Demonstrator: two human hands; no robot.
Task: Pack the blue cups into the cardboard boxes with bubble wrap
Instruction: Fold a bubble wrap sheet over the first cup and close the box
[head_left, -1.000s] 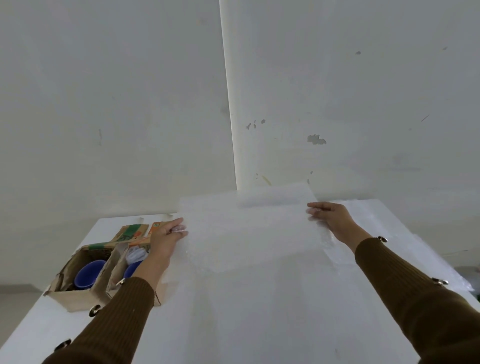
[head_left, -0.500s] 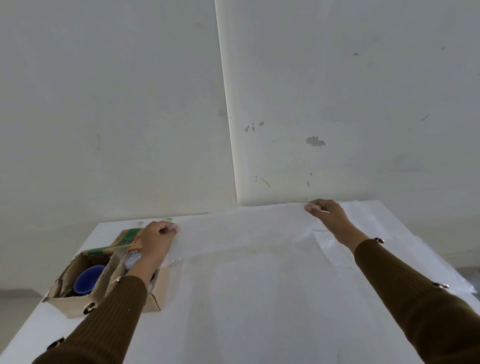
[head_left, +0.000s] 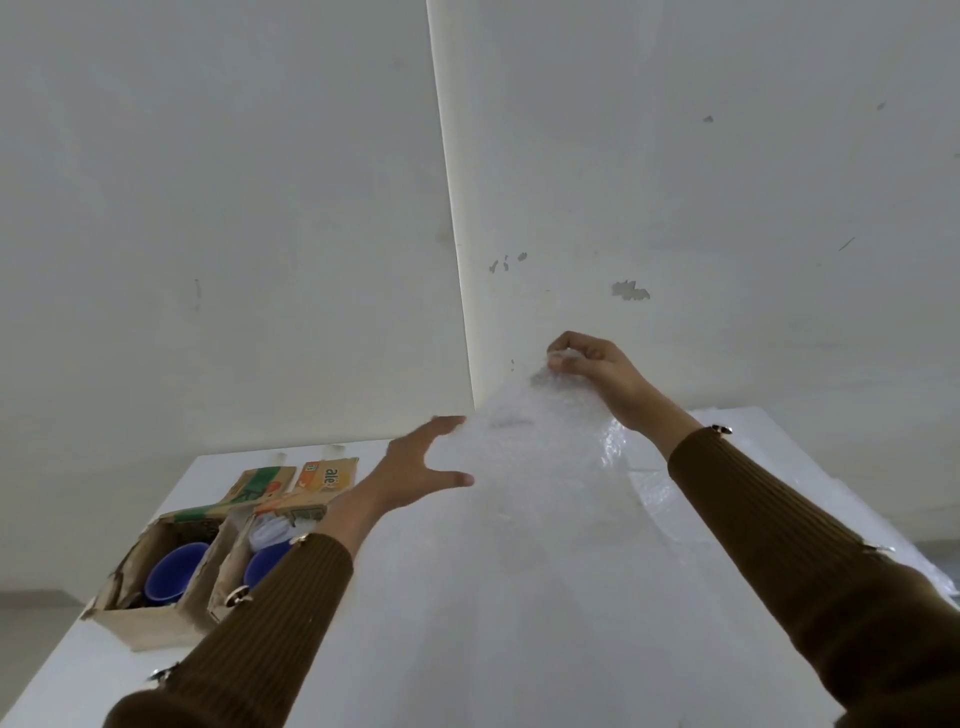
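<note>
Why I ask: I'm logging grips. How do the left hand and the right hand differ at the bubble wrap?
The left hand is open, fingers spread; the right hand is curled, pinching a bunched bit of the bubble wrap. The right hand is higher, holding the sheet up in a peak; the left hand is lower, at its left edge. Both come out of brown sleeves.
</note>
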